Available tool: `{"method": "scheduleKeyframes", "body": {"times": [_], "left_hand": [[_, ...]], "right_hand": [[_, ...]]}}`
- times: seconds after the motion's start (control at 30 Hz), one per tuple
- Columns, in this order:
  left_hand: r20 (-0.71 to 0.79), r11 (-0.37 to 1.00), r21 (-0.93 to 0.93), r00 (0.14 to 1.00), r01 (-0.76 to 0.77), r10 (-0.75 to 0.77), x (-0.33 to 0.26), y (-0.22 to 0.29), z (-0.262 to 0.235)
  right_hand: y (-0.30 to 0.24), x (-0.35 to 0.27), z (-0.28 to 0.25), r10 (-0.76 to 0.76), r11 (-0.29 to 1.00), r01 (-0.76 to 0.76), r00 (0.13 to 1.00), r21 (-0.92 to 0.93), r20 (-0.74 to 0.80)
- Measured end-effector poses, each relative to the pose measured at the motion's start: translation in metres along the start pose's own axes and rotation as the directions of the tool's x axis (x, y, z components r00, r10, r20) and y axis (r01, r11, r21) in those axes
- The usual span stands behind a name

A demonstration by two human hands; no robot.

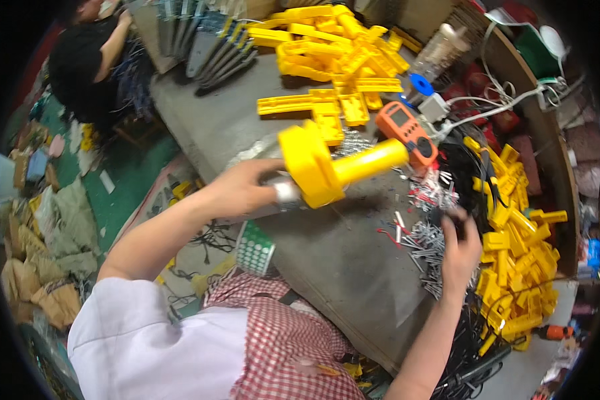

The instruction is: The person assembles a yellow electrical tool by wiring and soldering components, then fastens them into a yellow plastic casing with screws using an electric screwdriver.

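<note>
My left hand (250,189) is closed around the whitish end of a yellow plastic housing (307,163), holding it above the table. A wide, rounded head and a yellow cylindrical handle (373,162) make up this housing; the handle points right. Motion blurs its edges a little. Over at the right, my right hand (461,257) reaches over a pile of metal screws or pins (428,248), its bent fingers apart. Dark material lies by those fingertips, and I see nothing plainly held. Small red and white pieces (435,191) lie just beyond that hand.
Yellow plastic shells (340,50) are heaped at the table's (327,243) far side, more (517,260) at the right. An orange multimeter (407,133) lies near a white power strip (477,121). A green dotted container (255,250) stands by the near edge. Another person (80,67) sits far left.
</note>
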State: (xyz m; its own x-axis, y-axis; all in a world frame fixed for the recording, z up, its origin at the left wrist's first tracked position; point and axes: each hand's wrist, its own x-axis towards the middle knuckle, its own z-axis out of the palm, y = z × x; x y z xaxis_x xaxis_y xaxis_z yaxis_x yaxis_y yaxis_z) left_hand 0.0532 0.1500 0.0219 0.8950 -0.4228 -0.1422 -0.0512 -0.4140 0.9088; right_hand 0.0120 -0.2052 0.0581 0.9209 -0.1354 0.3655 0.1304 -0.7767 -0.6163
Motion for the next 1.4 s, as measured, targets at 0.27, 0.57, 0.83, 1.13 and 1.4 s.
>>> {"method": "scheduleKeyframes", "body": {"times": [0.27,0.57,0.83,1.13,1.4], "left_hand": [[-0.332,0.976,0.167,0.940,0.141,-0.079,0.014,-0.028,-0.013],[0.002,0.844,0.524,0.990,0.116,-0.138,-0.084,-0.025,-0.003],[0.046,0.701,-0.613,0.903,0.364,-0.428,-0.099,-0.062,0.054],[-0.275,0.988,-0.152,0.961,-0.013,-0.029,-0.097,-0.058,0.050],[-0.306,0.993,0.031,0.945,-0.115,0.119,-0.091,-0.060,0.046]], "right_hand": [[0.015,0.128,0.059,0.058,0.998,-0.059,0.997,0.032,0.054],[0.042,0.126,0.062,-0.133,0.951,0.108,0.989,-0.289,-0.071],[-0.093,-0.067,0.144,-0.359,0.932,0.338,0.811,0.131,0.463],[-0.127,-0.076,0.159,-0.443,0.896,0.377,0.778,0.232,0.445],[-0.124,-0.066,0.159,-0.402,0.915,0.299,0.740,0.273,0.539]]}}
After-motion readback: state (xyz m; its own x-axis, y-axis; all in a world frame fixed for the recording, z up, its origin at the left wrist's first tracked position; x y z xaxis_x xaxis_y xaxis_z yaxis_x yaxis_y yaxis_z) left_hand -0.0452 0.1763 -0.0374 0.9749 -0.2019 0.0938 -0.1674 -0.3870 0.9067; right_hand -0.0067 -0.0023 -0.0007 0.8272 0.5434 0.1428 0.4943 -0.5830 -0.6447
